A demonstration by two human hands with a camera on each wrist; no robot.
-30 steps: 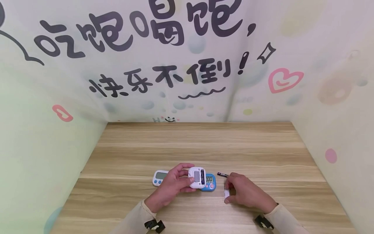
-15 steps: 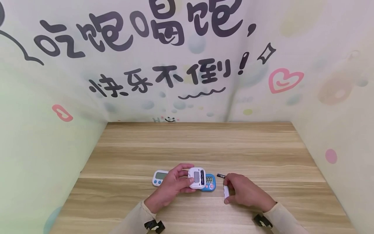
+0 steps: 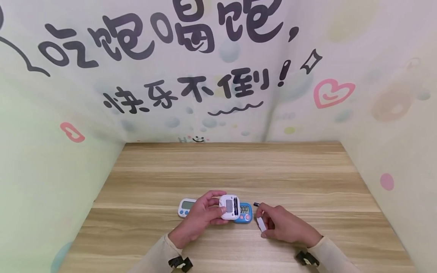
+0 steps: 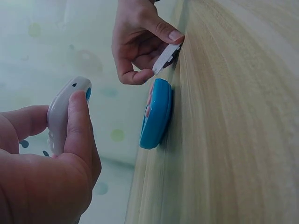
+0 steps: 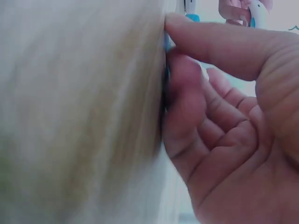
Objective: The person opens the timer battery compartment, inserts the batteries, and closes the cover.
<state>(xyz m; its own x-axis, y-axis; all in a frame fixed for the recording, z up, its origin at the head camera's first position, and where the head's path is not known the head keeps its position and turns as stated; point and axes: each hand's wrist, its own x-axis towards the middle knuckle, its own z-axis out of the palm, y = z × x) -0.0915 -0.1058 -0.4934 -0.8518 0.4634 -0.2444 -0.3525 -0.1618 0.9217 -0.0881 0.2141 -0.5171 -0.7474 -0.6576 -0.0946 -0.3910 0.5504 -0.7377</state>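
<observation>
My left hand holds a white digital timer with its back turned up; a dark battery lies in the open slot along its right side. In the left wrist view, thumb and fingers grip this timer by its edges, raised above the table. Between thumb and finger, my right hand pinches a small white battery cover, low over the wood. In the left wrist view the cover is tilted and shows small tabs. The right wrist view mostly hides the cover behind the fingers.
A blue timer lies face up, partly under the held timer in the head view. Another white timer with blue buttons lies left, partly behind my left hand. A loose black battery lies just beyond my right fingertips on the wooden table.
My right hand has tilted the white cover and brought it slightly left, closer to the blue timer. Its fingers now overlap more of the loose battery. The left hand has stayed nearly still.
</observation>
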